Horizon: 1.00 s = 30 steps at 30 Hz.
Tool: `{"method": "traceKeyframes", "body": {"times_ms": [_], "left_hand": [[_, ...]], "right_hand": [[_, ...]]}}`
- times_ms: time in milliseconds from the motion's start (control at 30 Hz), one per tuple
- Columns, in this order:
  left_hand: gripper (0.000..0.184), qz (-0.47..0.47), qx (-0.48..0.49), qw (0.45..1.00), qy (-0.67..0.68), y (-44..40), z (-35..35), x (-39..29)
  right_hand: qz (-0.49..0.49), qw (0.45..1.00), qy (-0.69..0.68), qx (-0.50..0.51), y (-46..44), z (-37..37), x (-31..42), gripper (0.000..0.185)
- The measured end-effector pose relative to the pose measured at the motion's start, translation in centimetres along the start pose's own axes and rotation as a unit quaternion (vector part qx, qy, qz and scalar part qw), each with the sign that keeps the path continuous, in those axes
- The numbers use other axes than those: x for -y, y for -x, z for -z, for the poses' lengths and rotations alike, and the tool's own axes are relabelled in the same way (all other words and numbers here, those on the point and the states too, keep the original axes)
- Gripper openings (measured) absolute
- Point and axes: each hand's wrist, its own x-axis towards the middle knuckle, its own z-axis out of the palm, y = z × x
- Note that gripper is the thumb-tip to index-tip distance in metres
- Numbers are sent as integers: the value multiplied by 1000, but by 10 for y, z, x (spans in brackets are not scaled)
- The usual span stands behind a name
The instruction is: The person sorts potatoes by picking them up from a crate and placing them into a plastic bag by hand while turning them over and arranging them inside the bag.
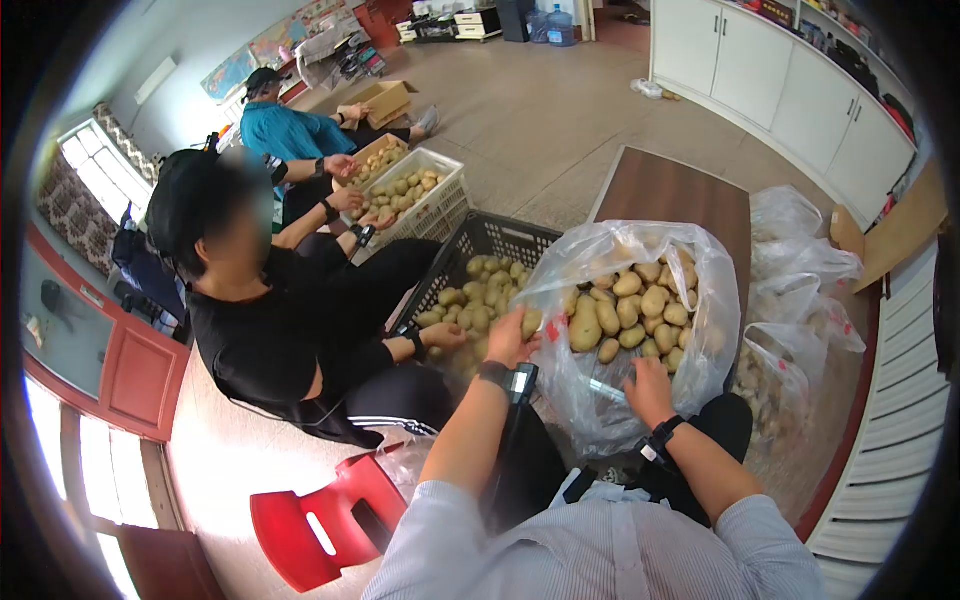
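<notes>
A clear plastic bag (712,372) full of potatoes (627,312) stands wide open in front of me. My left hand (509,340) is at its left side, between the bag and a black crate (437,262), with its fingers closed on a single potato (531,322). At the near rim of the bag, my right hand (651,390) has curled fingers against the plastic; the fingertips are partly hidden. More potatoes (480,297) lie in the black crate. Both my wrists carry dark straps with small devices.
A person in black (262,310) sits at my left, one hand in the black crate. Beyond are a white crate (452,190) of potatoes and a person in teal (290,130). A brown board (665,190) lies behind the bag, filled bags (800,335) at right, a red chair (325,525) at lower left.
</notes>
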Motion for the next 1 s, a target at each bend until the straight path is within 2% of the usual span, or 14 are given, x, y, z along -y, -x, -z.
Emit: {"method": "traceKeyframes", "body": {"times_ms": [33, 67, 100, 300, 367, 400, 500, 533, 600, 700, 733, 800, 867, 1000], "left_hand": [[35, -141, -4, 980, -143, 2, 3, -4], [35, 8, -51, 999, 14, 3, 5, -9], [34, 158, -96, 968, 169, 2, 6, -14], [29, 146, -177, 954, 194, -6, 30, 5], [31, 192, -203, 931, 236, -5, 35, -2], [38, 186, -191, 951, 156, -2, 38, -3], [42, 181, -244, 930, 207, -12, 41, 7], [42, 198, -256, 940, 111, -14, 41, 4], [42, 174, -258, 949, 47, 0, 29, -15], [46, 186, -289, 939, 26, -12, 41, 9], [47, 130, -229, 946, -190, -11, 49, 17], [45, 120, -190, 929, -293, -24, 65, 33], [43, 110, -166, 902, -383, -33, 76, 46], [38, 97, -144, 839, -515, -32, 87, 57]], "right_hand": [[6, 999, 48, 1, 2, 4, -1, 39], [-5, 999, 51, 11, 3, 4, -3, 42], [-9, 999, 51, 6, 4, 5, -5, 42], [6, 995, 94, -21, 11, 1, -16, 44], [19, 991, 128, -42, 11, -2, -19, 33], [15, 991, 127, -46, 11, -4, -20, 33], [5, 989, 148, -23, 12, -7, -23, 26], [15, 989, 148, -26, 12, -5, -23, 24], [24, 988, 150, -32, 12, -5, -24, 22], [29, 986, 164, -29, 14, -7, -25, 17], [27, 984, 175, -24, 15, -10, -28, 22], [25, 982, 185, -21, 16, -12, -30, 27], [-40, 986, 150, 64, 16, -13, -29, 31], [-36, 988, 132, 76, 19, -14, -32, 33]]}}
